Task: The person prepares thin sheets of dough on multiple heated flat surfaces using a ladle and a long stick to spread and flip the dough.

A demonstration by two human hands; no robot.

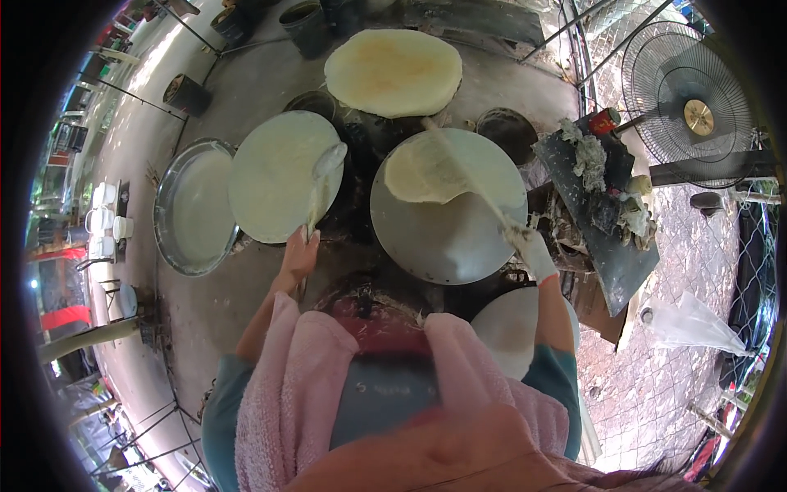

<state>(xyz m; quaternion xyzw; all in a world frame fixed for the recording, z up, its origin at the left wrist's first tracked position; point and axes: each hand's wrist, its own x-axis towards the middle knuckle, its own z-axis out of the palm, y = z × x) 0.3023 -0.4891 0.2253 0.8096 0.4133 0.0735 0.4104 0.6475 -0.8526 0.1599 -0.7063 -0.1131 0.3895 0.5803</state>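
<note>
Teal sleeves (225, 398) left and right, cut short, and look at that fluffy pale-pink towel (270, 381), hanging down both sides! Between, a dark grey-blue shirt front (381, 418), light lettering (385, 388) across it. Right hand (531, 251): whitish glove (538, 261), orange-red band (548, 280) at the wrist!

A pale ladle (330, 159) and slanting stick (467, 168) overlie two discs (270, 180) (447, 246).

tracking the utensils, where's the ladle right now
In the head view, left of centre, the ladle is in the left hand, its head over the right side of the pale round pan beside the metal basin.
</note>
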